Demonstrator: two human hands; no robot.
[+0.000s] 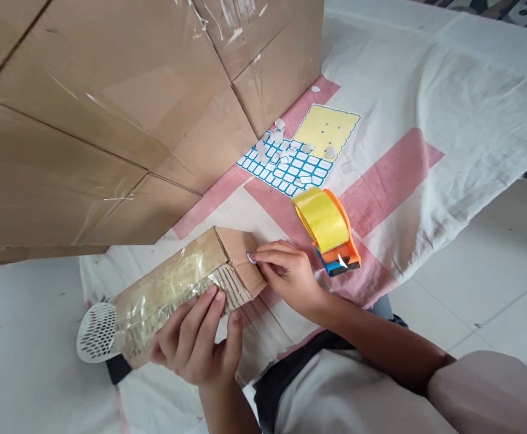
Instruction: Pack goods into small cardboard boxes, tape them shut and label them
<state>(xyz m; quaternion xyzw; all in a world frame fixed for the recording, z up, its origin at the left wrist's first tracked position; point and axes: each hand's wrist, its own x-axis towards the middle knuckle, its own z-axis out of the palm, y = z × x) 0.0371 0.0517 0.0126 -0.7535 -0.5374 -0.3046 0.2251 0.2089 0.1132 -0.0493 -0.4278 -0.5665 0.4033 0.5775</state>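
A long, narrow cardboard box (173, 271), partly wrapped in clear tape with a corrugated strip along its near side, lies tilted across the cloth. My left hand (200, 337) grips its near side, fingertips on the corrugated strip. At the box's right end, my right hand (290, 274) pinches a small white sticker (251, 258) against the plain end flap. Its lower edge is hidden by the fingers. Right of this hand lies an orange and blue tape dispenser (351, 253) with a yellow tape roll (322, 218).
Large taped cardboard boxes (123, 108) rise at the back left. A blue-bordered sticker sheet (290, 166) with scraps on it touches a yellow sheet (331, 128). A white perforated paddle, like a fly swatter (97, 333), pokes out beyond the narrow box. Pink-striped white cloth (462, 90) covers the table.
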